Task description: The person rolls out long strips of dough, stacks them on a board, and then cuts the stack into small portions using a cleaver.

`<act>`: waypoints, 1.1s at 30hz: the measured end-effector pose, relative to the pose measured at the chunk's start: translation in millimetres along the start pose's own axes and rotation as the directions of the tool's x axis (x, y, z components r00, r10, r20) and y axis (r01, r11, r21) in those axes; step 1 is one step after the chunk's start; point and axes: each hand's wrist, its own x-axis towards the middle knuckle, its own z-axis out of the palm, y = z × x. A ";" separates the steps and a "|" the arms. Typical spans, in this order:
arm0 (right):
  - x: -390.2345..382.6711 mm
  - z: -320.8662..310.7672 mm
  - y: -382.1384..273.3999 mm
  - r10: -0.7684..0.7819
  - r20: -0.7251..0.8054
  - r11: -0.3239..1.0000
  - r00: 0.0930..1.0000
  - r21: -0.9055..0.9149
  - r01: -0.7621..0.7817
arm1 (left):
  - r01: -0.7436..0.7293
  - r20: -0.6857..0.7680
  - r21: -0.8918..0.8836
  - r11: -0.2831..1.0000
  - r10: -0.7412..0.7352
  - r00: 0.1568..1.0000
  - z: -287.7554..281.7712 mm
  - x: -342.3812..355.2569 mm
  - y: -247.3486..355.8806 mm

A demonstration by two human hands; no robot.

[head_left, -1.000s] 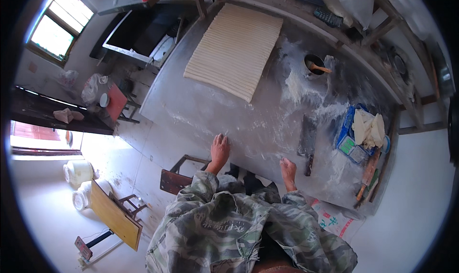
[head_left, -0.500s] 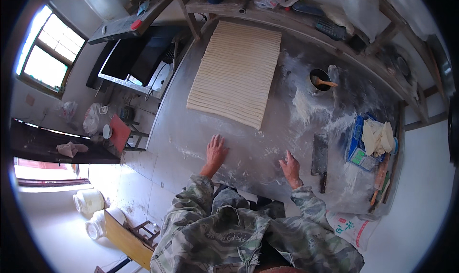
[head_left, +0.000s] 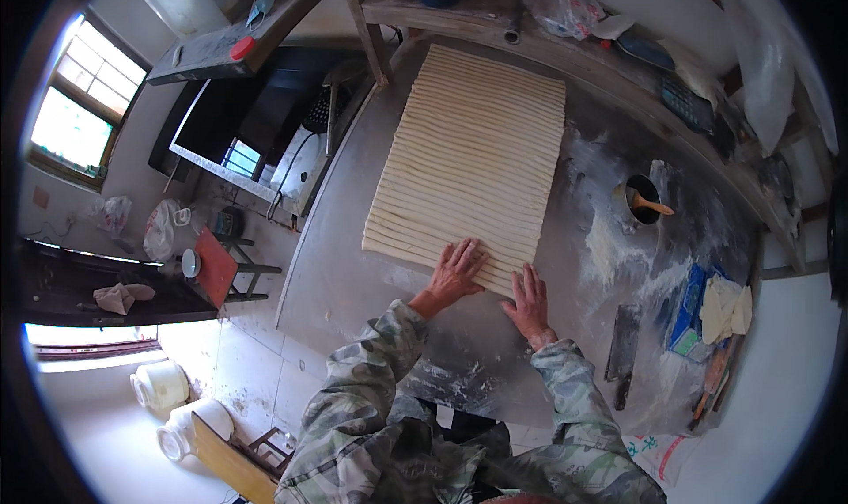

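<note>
A wide sheet of pale dough strips (head_left: 468,155), laid side by side, covers the middle of the dark worktable (head_left: 331,288). My left hand (head_left: 457,274) rests on the near edge of the strips with its fingers stretched out. At the near right corner, my right hand (head_left: 528,308) touches the end of the nearest strips, fingers straight and pointing away from me. Neither hand grips anything. Camouflage sleeves cover both of my forearms.
To the right stand a dark pot (head_left: 638,199) with a wooden-handled brush (head_left: 652,205), a long flat dark tool (head_left: 624,341) and a blue package (head_left: 687,311) with a pale cloth (head_left: 724,308). Flour dusts the table. A wooden shelf (head_left: 565,49) runs along the back.
Both hands have moved forward from the bare tabletop onto the near edge of the dough strips. The view has shifted, so the strips appear further right and nearer.
</note>
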 end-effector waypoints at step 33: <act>55.0 24.7 -32.5 -0.121 0.101 0.987 0.988 -0.096 0.130 | 0.178 -0.038 -0.075 0.981 -0.181 0.983 -74.3 -61.1 -200.2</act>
